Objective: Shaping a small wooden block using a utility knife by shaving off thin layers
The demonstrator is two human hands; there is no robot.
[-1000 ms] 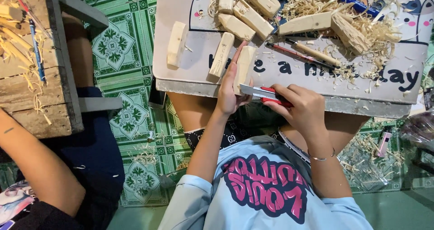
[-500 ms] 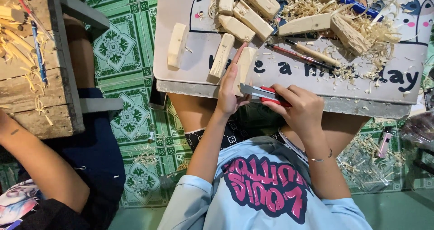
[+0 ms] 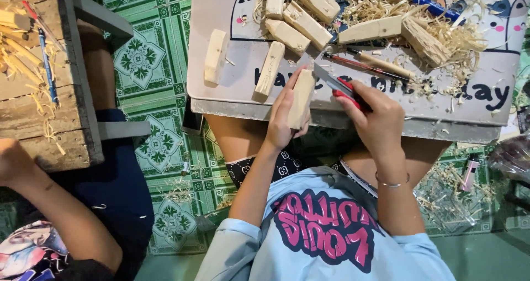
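Head view: the left hand (image 3: 284,123) is seen at the near edge of the worktop (image 3: 221,88), its fingers (image 3: 282,96) clamped around a pale wooden block (image 3: 302,100) that is held upright against the edge. The right hand (image 3: 374,118) is positioned just beside it, fingers closed on a red-handled utility knife (image 3: 341,88); the blade is extended toward the upper end of the block and appears to touch it, though contact cannot be confirmed. A thin bracelet (image 3: 393,183) is noted on the right wrist.

On the worktop, further wooden blocks are recorded: one lying alone at the left (image 3: 215,56), one just left of the held block (image 3: 270,68), and a group at the far side (image 3: 301,16). Wood shavings (image 3: 447,35) are heaped at the far right. A wooden-handled tool (image 3: 381,64) and a blue pen (image 3: 439,6) lie among them.

The floor (image 3: 143,60) is covered in green patterned tiles, with shavings scattered near the person's knees. To the left, a second wooden bench (image 3: 33,121) carrying shavings and a blue pencil (image 3: 47,65) is observed, with another person's arm (image 3: 61,220) beside it
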